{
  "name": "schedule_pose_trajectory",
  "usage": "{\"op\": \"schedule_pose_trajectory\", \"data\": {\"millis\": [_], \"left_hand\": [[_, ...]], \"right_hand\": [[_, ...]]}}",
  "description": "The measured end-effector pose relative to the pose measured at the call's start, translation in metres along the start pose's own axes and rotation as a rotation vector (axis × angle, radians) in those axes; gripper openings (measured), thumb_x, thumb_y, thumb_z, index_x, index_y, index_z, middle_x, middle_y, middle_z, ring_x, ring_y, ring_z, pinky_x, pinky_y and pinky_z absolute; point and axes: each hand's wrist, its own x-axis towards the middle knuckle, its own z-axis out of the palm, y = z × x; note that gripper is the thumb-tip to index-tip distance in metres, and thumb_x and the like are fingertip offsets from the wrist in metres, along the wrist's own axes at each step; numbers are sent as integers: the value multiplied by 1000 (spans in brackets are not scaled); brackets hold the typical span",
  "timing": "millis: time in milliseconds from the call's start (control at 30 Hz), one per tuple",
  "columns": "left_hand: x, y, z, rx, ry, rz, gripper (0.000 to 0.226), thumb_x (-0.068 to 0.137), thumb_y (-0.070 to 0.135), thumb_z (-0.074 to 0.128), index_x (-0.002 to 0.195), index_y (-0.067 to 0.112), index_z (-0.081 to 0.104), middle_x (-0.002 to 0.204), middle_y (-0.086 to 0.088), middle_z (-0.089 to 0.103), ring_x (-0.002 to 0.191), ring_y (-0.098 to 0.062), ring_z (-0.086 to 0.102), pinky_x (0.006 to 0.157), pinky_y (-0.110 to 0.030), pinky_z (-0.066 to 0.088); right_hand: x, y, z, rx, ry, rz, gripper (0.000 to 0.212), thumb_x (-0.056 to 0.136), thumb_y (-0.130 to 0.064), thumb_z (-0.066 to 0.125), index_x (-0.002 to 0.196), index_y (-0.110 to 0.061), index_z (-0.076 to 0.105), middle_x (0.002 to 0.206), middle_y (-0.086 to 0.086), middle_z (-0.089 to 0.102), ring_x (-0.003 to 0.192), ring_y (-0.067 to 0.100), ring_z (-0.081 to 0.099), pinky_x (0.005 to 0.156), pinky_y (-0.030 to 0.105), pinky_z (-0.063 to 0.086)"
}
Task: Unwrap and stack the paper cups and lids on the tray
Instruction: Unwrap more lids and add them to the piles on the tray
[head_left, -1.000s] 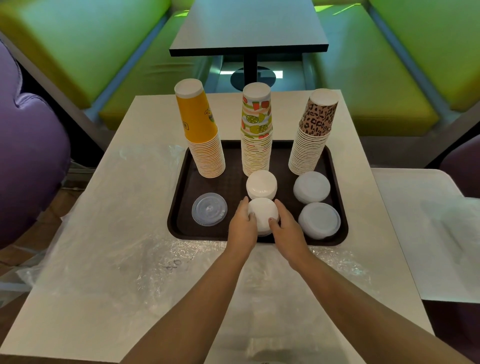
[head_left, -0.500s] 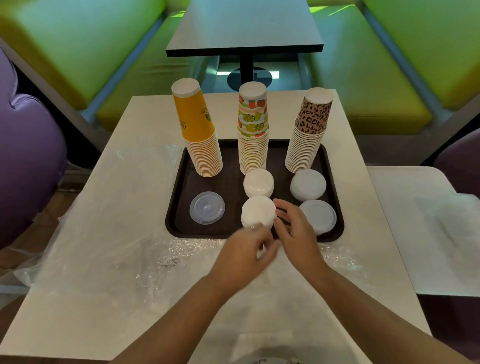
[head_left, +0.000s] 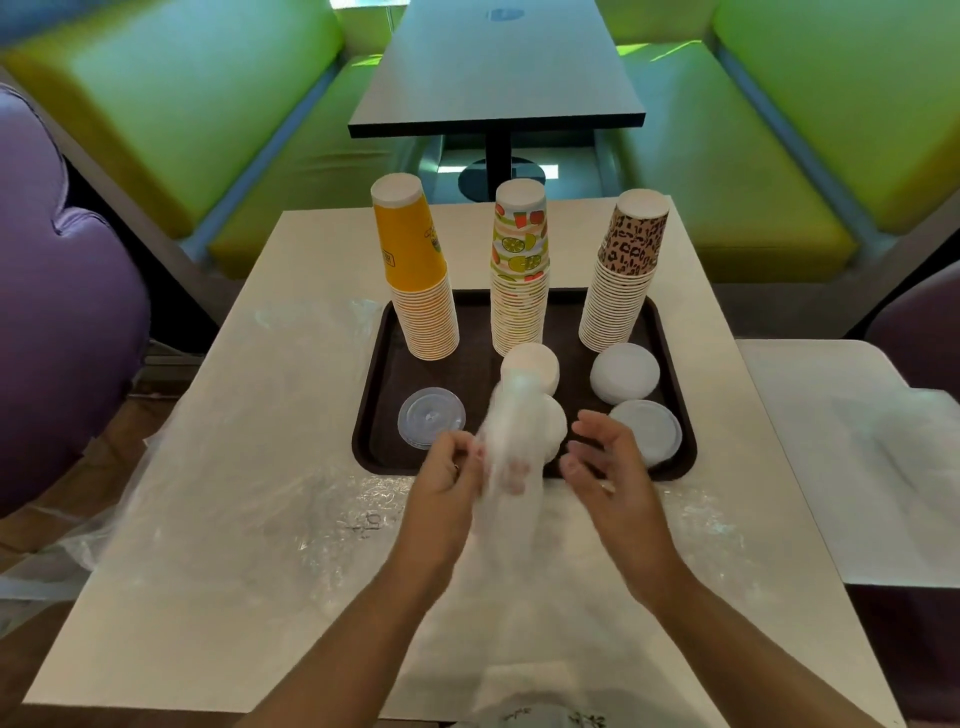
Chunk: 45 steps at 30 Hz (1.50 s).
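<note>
A: Clear plastic wrap, blurred, stands up as a loose sleeve over the near edge of the tray. Its long axis runs near to far, rising away from the person; it veils the front white lid stack.

B: Which hand has it?

A: Left hand, fingers curled and pinching the wrap's left side low down. Right hand is just beside the wrap on its right, fingers loosely spread and a little bent, holding nothing. Whether it touches the film, I cannot tell.

B: So the wrap lies between the hands?

A: Yes, left one on it, right one apart. My guess: the wrap is coming away from the lids, and the left hand would carry it aside.

B: Rest of the tray?

A: Second white lid stack behind the first; two frosted lid stacks at right, one clear lid at left. Behind: yellow cups, fruit-print cups, leopard-print cups, all upside down. More film lies across the white table.
</note>
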Motion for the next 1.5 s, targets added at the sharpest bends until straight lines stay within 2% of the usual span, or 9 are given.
{"op": "schedule_pose_trajectory", "data": {"millis": [200, 300, 533, 767, 867, 1000, 1167, 1300, 1500], "left_hand": [[-18, 25, 2, -496, -166, -213, 27, 95, 33, 48, 111, 15, 59, 101, -11, 71, 88, -19, 70, 72, -30, 58], [-22, 15, 2, -72, -179, -40, 51, 69, 56, 69, 106, 23, 58, 102, -12, 69, 95, -26, 66, 83, -44, 55], [9, 11, -37, -493, 85, -217, 20, 97, 12, 46, 92, 4, 63, 74, -10, 67, 63, -16, 64, 57, -24, 57], [-3, 29, -49, -251, -176, -78, 51, 61, 50, 74, 102, 24, 60, 99, 4, 69, 96, -10, 65, 80, -26, 51], [-17, 20, -39, 140, -246, 116, 35, 72, 36, 79, 101, 34, 58, 98, 21, 66, 95, 5, 61, 87, -21, 50], [-4, 22, -46, -63, -109, 79, 23, 92, 34, 50, 93, 19, 67, 92, -8, 73, 87, -21, 69, 84, -45, 55], [14, 27, -75, -27, 108, 89, 41, 95, 33, 46, 83, 0, 66, 82, -21, 67, 73, -29, 63, 70, -36, 54], [29, 28, -107, -198, 173, 21, 43, 98, 27, 48, 88, -12, 60, 75, -19, 58, 66, -28, 51, 61, -38, 42], [33, 35, -125, -718, -262, -170, 59, 86, 56, 48, 111, 4, 61, 101, -13, 71, 92, -22, 70, 71, -27, 58]], "right_hand": [[-11, -7, 32, -175, -124, 33, 44, 82, -25, 69, 119, -34, 45, 117, -11, 57, 103, 2, 57, 89, 22, 52], [-12, -6, 36, -202, -89, -19, 29, 84, -15, 68, 109, -23, 56, 102, -3, 64, 89, 3, 62, 74, 16, 52], [-5, -8, 27, -8, 82, 21, 9, 84, -11, 67, 79, -19, 64, 68, -10, 63, 68, 5, 56, 64, 17, 48], [-1, -20, 42, 270, 326, 116, 9, 91, -16, 58, 94, -8, 62, 87, 6, 66, 86, 19, 61, 75, 24, 54], [-9, -27, 56, 407, 146, 97, 31, 87, -35, 61, 110, -14, 61, 106, 9, 68, 100, 25, 65, 85, 37, 55], [-18, -22, 67, 55, -117, -13, 60, 75, -30, 77, 127, -38, 46, 122, -17, 56, 110, 2, 58, 82, 24, 54], [-14, -22, 56, 123, 102, -9, 16, 86, 1, 60, 92, -14, 64, 73, -2, 67, 66, 9, 60, 61, 18, 51], [-10, -28, 33, 253, 217, -52, 8, 79, -25, 61, 83, -19, 64, 59, -6, 59, 50, 6, 47, 55, 19, 49], [1, -32, 25, 552, 285, 86, 28, 90, -35, 51, 113, -21, 57, 94, -5, 65, 86, 14, 62, 73, 32, 55]]}}
